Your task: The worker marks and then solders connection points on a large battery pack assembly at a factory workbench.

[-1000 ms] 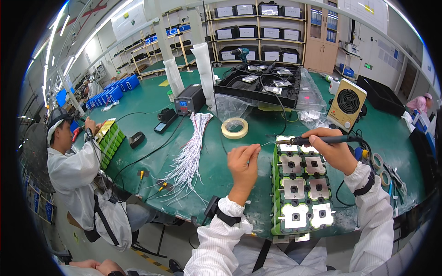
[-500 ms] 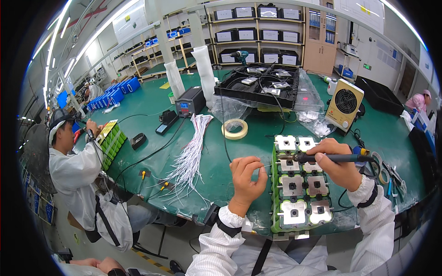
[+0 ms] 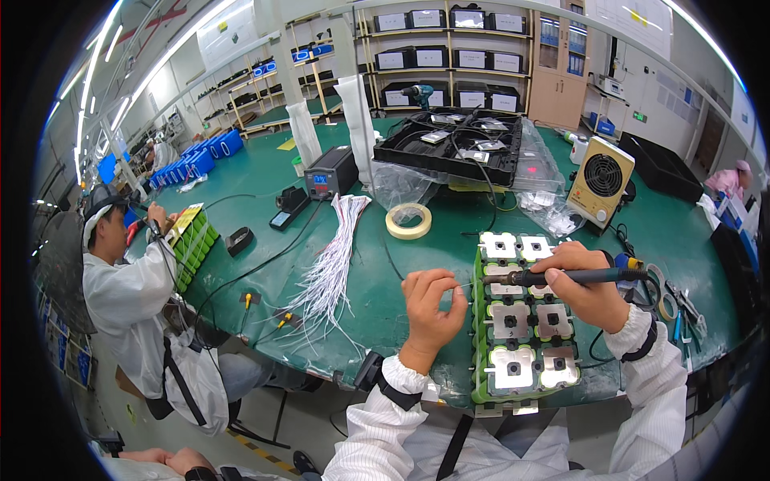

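Observation:
A green battery pack (image 3: 475,353) lies in front of me, its cells topped with square silver metal tabs. My right hand (image 3: 589,284) grips a soldering iron (image 3: 573,276) by its black handle. The iron points left across the pack, its tip near the pack's left edge. Beside that edge, my left hand (image 3: 433,309) pinches a thin light wire (image 3: 463,286) between thumb and forefinger. The wire's end reaches toward the iron's tip; whether they touch is too small to tell.
Left of my hands lies a bundle of white wires (image 3: 325,272). Behind it stand a soldering station (image 3: 333,170) and a roll of tape (image 3: 408,221). A black tray (image 3: 449,164), a beige fan (image 3: 599,184) and pliers (image 3: 691,309) are farther off. A co-worker (image 3: 128,280) sits at left.
The soldering iron's tip has shifted slightly toward the near side. My left hand stays almost in place with the wire. The co-worker's head and arms have moved a little.

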